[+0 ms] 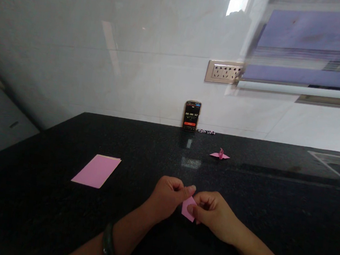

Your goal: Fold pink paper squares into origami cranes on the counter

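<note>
Both of my hands meet over the black countertop (41,203) near its front edge. My left hand (166,196) is curled, its thumb and fingers pinching the top of a small folded pink paper (187,209). My right hand (212,214) grips the same paper from the right side, fingers closed around it. A dark band sits on my left wrist (109,245). Most of the paper is hidden behind the fingers.
A stack of pink paper sheets (96,170) lies to the left. A finished pink paper crane (220,154) stands farther back. A phone (191,115) showing a timer leans against the white wall, below a wall socket strip (224,71). A sink edge (337,165) shows at right.
</note>
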Available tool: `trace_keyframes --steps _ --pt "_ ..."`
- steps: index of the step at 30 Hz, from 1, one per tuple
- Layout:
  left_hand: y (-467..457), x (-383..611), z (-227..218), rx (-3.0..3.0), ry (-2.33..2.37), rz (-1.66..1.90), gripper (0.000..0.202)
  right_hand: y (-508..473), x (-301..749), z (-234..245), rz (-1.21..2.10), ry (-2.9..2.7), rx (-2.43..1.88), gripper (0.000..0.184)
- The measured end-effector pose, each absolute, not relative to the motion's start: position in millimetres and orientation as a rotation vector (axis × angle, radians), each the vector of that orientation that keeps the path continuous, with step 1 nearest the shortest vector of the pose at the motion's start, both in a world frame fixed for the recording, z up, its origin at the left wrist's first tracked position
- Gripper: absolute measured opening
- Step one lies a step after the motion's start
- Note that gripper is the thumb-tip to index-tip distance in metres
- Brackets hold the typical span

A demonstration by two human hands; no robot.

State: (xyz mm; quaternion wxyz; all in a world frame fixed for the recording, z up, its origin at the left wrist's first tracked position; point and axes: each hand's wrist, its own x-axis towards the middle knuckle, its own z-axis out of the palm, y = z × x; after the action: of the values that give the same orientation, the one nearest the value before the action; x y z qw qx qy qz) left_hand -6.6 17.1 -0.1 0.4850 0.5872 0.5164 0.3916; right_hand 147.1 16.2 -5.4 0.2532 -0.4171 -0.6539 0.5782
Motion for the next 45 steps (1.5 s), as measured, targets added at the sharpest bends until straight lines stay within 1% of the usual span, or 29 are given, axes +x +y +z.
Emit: trace_keyframes --steps 5,6,10,12,18,23,27,32,37,41,45 --pt "20 -8 4 1.249 1.128 0.897 0.060 17 148 -6 1.604 -1.709 -1.132 0.015" --pt "20 -8 4 1.218 1.096 0.889 0.060 17 149 -6 1.608 -1.689 -1.130 0.015" --pt "20 -9 0 1.281 1.061 0.895 0.037 18 150 -5 1.583 -1.687 -1.140 0.013" --pt "19 -8 -2 1.316 1.093 0.927 0.030 18 150 -5 1.576 -1.709 -1.144 0.012" --pt "18 -6 -1 1.221 1.050 0.923 0.043 17 148 -5 1.634 -1.690 -1.126 0.015" --pt "19 -7 -1 1.207 1.019 0.937 0.027 18 149 -8 1.599 -1.653 -1.130 0.019" --pt "20 -7 0 1.036 1.017 1.021 0.026 19 149 -8 1.574 -1.633 -1.114 0.024" --pt "22 -8 -3 0.893 0.976 1.123 0.020 20 150 -6 1.542 -1.571 -1.137 0.021" --pt "18 -5 -7 1.001 1.030 0.984 0.020 25 153 -7 1.339 -1.414 -1.157 0.022" --pt "13 1 -6 1.118 0.978 0.813 0.027 25 154 -8 1.277 -1.412 -1.149 0.022" --pt "12 4 -3 1.101 1.007 0.873 0.016 22 152 -7 1.343 -1.345 -1.067 0.025"
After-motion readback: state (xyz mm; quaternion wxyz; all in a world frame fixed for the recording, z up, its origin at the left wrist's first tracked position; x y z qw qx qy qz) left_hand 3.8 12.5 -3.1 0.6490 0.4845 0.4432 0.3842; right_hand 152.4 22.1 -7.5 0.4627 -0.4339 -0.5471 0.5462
